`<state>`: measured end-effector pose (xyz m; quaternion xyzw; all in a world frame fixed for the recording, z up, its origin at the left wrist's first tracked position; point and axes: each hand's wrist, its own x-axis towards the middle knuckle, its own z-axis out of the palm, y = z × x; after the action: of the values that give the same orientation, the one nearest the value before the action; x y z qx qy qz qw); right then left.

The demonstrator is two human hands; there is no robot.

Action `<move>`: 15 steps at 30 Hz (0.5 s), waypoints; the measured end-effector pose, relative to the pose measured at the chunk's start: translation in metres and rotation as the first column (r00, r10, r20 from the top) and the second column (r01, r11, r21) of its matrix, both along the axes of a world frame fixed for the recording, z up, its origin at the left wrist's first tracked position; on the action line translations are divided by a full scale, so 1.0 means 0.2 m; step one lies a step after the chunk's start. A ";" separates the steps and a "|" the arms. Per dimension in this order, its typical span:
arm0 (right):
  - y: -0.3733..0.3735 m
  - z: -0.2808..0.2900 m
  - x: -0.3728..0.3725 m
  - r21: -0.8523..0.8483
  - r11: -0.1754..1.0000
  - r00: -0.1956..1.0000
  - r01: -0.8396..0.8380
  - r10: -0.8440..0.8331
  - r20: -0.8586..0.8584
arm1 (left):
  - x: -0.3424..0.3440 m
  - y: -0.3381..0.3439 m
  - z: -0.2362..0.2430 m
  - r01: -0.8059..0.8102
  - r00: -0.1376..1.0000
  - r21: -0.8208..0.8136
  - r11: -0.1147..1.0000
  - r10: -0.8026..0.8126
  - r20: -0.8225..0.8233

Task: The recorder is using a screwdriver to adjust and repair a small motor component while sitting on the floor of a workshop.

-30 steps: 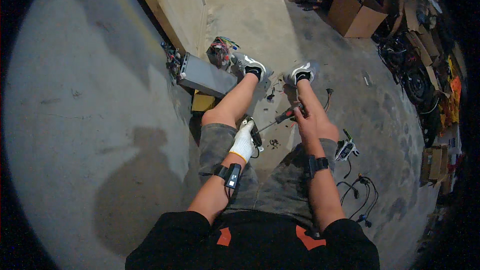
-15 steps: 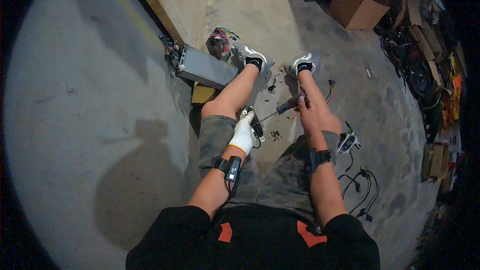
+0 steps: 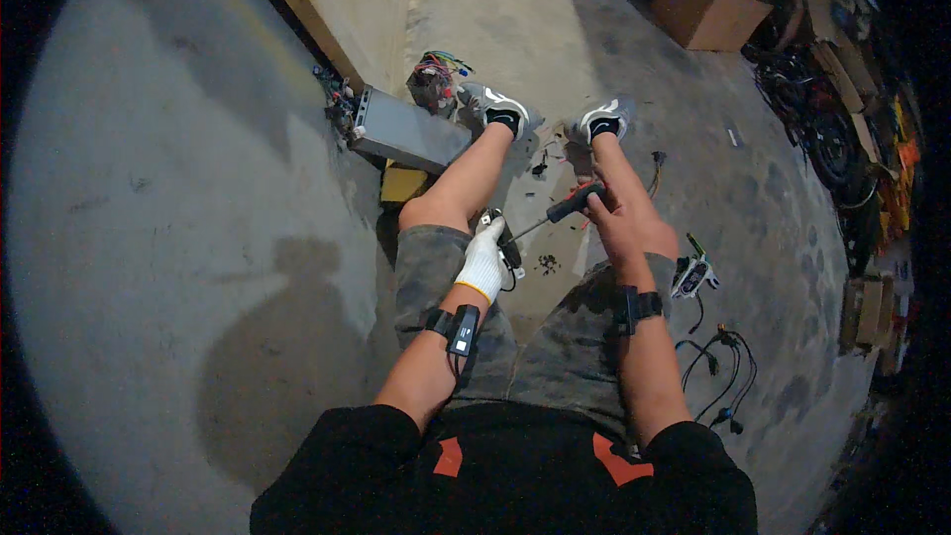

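My left hand [image 3: 482, 260], in a white knit glove, is closed round a small black part [image 3: 508, 250] with light metal tabs and a short black wire, close to my left knee. My bare right hand [image 3: 616, 220] grips the dark handle of a screwdriver [image 3: 572, 205]. Its shaft slants down to the left, and the tip meets the black part; the exact contact is too small to make out. Between my legs a little cluster of small dark pieces [image 3: 547, 265] lies on the floor.
Left of my left foot, a grey metal case [image 3: 411, 129] rests above a yellow box [image 3: 403, 183], near bundled coloured wires [image 3: 433, 82]. To the right lie a metal-and-white part [image 3: 693, 275] and black cables [image 3: 731, 367]. Cardboard boxes [image 3: 708, 0] and clutter line the far right.
My right hand has turned on the screwdriver handle, and its wrist has rolled a little. My left hand still holds the black part in nearly the same place.
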<state>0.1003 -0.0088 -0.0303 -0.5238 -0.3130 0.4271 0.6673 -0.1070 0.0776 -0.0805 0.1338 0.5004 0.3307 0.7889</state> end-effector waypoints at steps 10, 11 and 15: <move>0.05 -0.12 0.04 -0.070 0.992 0.984 0.102 -0.091 0.151 | 0.00 0.00 -0.01 0.033 0.999 0.006 0.999 -0.033 -0.009; 0.04 -0.06 0.04 -0.197 0.979 0.980 0.061 -0.021 0.196 | -0.02 0.01 -0.02 0.035 0.999 -0.028 0.999 -0.036 -0.025; 0.04 -0.04 0.07 -0.414 0.906 0.941 0.083 0.066 0.332 | -0.01 0.01 -0.04 0.051 0.998 0.034 0.998 -0.049 -0.049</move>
<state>0.1135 -0.0016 -0.0383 -0.7224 -0.3206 0.3853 0.4763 -0.1090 0.0792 -0.0875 0.1679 0.5099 0.3164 0.7821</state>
